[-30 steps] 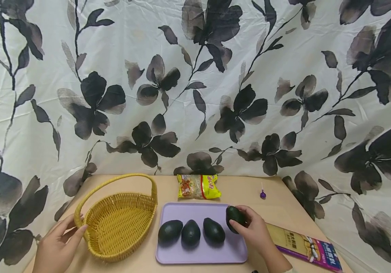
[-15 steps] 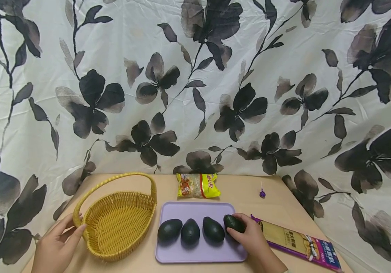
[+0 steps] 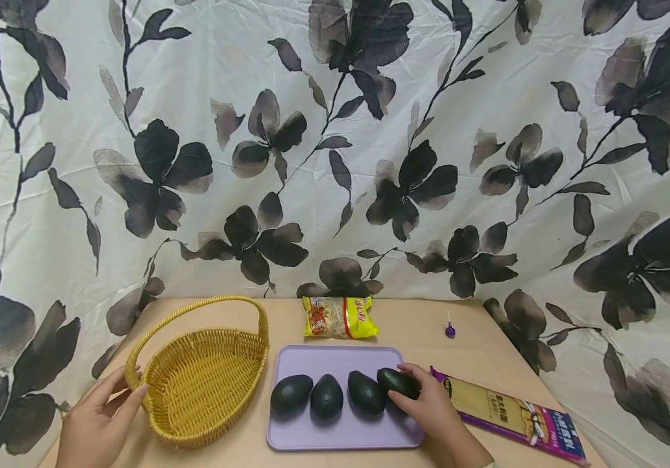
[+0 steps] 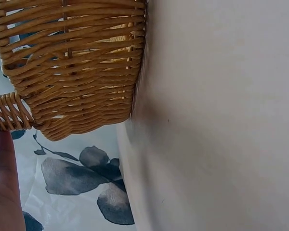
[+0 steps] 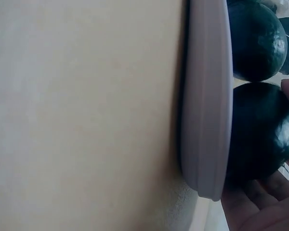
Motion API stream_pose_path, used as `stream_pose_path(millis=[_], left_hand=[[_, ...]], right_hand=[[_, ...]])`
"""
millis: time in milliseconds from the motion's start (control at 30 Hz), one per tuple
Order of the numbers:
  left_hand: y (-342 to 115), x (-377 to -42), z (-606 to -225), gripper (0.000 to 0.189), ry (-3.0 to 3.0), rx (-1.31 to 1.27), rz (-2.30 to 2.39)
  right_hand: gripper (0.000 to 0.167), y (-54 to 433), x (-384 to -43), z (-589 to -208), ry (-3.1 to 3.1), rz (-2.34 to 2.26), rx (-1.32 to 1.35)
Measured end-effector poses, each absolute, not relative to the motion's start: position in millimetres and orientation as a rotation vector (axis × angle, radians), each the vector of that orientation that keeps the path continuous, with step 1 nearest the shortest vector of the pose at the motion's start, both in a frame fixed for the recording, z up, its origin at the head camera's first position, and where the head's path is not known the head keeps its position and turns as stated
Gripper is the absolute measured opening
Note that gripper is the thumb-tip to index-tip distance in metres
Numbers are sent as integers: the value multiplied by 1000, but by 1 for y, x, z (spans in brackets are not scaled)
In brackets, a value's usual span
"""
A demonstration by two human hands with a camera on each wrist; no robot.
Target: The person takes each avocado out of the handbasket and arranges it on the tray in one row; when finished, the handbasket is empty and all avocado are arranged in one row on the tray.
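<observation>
My left hand (image 3: 101,416) grips the handle of a yellow woven basket (image 3: 209,383) low on its left side, thumb in front. In the left wrist view the basket's wicker wall (image 4: 82,72) stands on the table, with part of the hand (image 4: 2,187) at the handle. On the lilac tray (image 3: 335,354), my right hand (image 3: 431,406) holds a dark green avocado (image 3: 396,382) at the right end of a row. Several avocados lie there, the nearest one (image 3: 365,393) right against the held one. In the right wrist view fingers and thumb surround the held avocado (image 5: 262,132).
A yellow snack-like packet (image 3: 339,318) lies behind the tray. To the right is a long purple and gold pasta packet (image 3: 510,413). A purple lollipop (image 3: 449,331) lies at the back right. Behind the table (image 3: 417,325) hangs a floral cloth (image 3: 335,162).
My right hand has brought the avocado down onto the tray and leftward against its neighbour, tipping it sideways. The left hand stays on the basket handle.
</observation>
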State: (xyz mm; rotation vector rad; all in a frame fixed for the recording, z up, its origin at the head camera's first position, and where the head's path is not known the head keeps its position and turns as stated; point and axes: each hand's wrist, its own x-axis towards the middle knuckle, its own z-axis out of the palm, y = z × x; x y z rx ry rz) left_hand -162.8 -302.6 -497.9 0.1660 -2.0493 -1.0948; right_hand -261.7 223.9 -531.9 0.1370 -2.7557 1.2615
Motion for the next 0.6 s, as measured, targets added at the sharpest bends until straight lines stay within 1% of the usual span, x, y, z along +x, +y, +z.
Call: stream_pose_path(millis=[333, 600], left_hand=[[-303, -163, -498, 42, -2052, 183, -1097], [-308, -165, -500, 43, -2030, 130, -1111]], right_hand=[[58, 223, -259, -530, -2727, 1346, 200], [53, 226, -262, -516, -2648, 1484, 161]])
